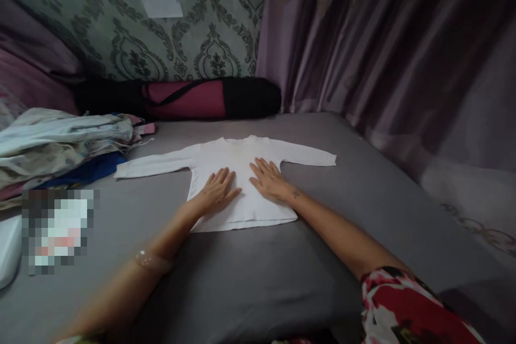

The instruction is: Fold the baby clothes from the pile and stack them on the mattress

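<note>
- Across the near part of the frame, a grey sheet (pixel 250 279) covers what looks like a bed, giving the cloth on it a broad flat base; the right arm comes in from a floral sleeve (pixel 399 301), the left arm wears a bracelet (pixel 147 258)
- At the near left edge lie a white object (pixel 8 250), cut off by the frame, and a blurred-out item (pixel 62 231) that I cannot make out
- Farther in, a white long-sleeved shirt (pixel 237 158) lies spread on the sheet, hem towards the person and neck away, both sleeves out sideways, so its whole shape shows
- The left hand (pixel 217 188) lies open, palm down, on the left side of the shirt body, gripping nothing
- The right hand (pixel 268 178) is also open and palm down, on the right side, fingers a little apart and holding nothing; flat palms on both sides probably press the fabric smooth without bunching it
- Beyond the left cuff, a heap of clothes (pixel 68 131) sits loosely, beside the shirt rather than under it
- At the back, a long black and maroon bag (pixel 189 99) rests lengthwise along the patterned wall (pixel 217 37), beside a purple curtain (pixel 363 37)
</note>
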Demonstrator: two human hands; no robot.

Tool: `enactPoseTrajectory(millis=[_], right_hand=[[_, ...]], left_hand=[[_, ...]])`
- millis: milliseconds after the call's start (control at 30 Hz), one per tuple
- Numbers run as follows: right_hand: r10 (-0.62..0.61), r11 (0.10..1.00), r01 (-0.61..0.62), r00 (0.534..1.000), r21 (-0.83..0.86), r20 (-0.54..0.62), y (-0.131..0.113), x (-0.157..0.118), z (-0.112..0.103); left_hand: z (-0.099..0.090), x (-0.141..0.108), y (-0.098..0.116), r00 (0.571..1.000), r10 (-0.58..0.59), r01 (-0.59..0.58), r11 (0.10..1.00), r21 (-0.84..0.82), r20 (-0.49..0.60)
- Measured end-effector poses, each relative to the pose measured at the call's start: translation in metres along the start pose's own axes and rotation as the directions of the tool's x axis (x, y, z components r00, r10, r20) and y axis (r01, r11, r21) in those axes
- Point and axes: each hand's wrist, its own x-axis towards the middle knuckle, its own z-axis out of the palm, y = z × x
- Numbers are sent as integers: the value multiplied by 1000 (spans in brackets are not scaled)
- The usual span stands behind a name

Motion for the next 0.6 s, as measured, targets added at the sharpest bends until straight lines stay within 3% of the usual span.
enactPoseTrajectory(millis=[133, 400, 500, 600], right_hand=[[-146, 989, 145, 988, 20, 52, -17, -49, -1], [-282, 942, 232, 939, 240, 199, -37, -137, -20], [-346, 881, 223, 905, 417, 247, -29, -153, -36], [-350, 762, 103, 897, 640, 271, 3, -145, -56]], left_hand=[[5, -36, 9, 999, -21, 24, 998, 53, -40], [12, -85, -18, 998, -48, 52, 995, 86, -48], [13, -90, -22, 998, -45, 49, 995, 92, -48], [9, -88, -23, 998, -38, 43, 994, 102, -46]])
